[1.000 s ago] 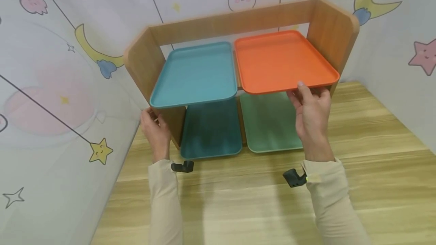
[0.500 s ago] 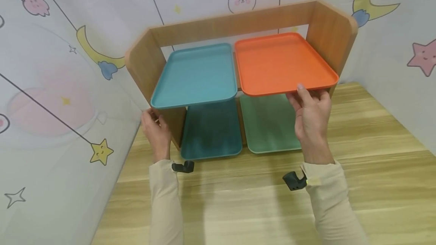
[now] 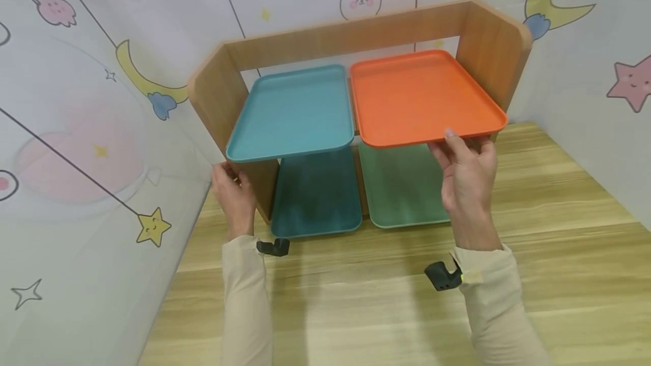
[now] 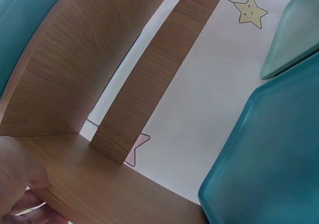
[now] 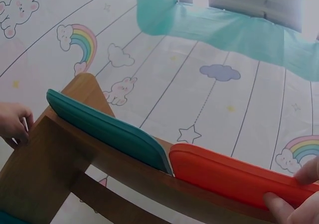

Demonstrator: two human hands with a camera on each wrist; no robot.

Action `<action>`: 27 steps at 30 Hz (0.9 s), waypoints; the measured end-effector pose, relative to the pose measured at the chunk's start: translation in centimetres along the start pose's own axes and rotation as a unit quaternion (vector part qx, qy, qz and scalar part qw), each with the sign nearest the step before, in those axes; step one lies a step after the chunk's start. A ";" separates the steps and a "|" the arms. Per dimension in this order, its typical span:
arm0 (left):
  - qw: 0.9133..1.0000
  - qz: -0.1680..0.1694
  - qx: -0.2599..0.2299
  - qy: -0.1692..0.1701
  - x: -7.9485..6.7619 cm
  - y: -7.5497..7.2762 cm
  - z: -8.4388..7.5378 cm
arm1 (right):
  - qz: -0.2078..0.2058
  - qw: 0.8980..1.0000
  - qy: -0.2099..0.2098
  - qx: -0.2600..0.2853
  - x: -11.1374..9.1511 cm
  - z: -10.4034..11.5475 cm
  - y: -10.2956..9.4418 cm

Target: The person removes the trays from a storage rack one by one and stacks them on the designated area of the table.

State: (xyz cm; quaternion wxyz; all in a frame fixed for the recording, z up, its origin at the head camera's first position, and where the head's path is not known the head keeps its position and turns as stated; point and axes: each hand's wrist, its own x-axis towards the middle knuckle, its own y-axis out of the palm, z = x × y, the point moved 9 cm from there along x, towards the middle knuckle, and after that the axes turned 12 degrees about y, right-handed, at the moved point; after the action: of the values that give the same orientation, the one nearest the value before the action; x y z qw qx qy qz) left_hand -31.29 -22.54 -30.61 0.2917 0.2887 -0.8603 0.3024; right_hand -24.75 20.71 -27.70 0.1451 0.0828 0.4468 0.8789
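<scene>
A two-level wooden shelf (image 3: pixel 351 31) stands on the table and carries several shallow trays. My right hand (image 3: pixel 469 185) pinches the front edge of the orange tray (image 3: pixel 422 97) on the upper right, thumb on the rim and fingers underneath. Beside it on the upper left lies a light blue tray (image 3: pixel 295 112). On the lower level are a dark teal tray (image 3: pixel 317 194) and a green tray (image 3: pixel 404 191), the latter partly hidden by the right hand. My left hand (image 3: pixel 235 199) grips the front edge of the shelf's left side panel (image 4: pixel 89 179), thumb on its inner face.
The wood-grain table (image 3: pixel 356 298) extends in front of the shelf. Cloth walls with cartoon prints (image 3: pixel 102 100) stand close behind and at both sides. A black wrist camera (image 3: pixel 274 247) shows at the left cuff, another camera (image 3: pixel 441 275) at the right cuff.
The orange tray's front edge has come slightly toward me with the right hand. My left hand stays on the side panel. The head view has shifted a little.
</scene>
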 end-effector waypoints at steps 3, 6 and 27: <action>1.000 0.002 0.006 -0.001 0.1 0.0 0.0 | 0.000 1.000 0.003 0.009 -0.2 0.0 -0.1; 1.000 0.007 0.013 -0.002 0.2 0.0 0.0 | 0.004 1.000 0.005 0.018 -0.4 0.2 -0.1; 0.999 0.027 0.026 0.012 0.6 -0.1 -0.4 | 0.010 0.998 0.012 0.053 -2.2 1.3 -0.8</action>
State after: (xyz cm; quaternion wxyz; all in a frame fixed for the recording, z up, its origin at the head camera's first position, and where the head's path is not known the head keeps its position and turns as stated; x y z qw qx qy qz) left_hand -31.51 -22.53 -29.88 0.2862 0.2688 -0.8560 0.3364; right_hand -22.17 21.42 -27.60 0.1258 0.0842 0.4939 0.8563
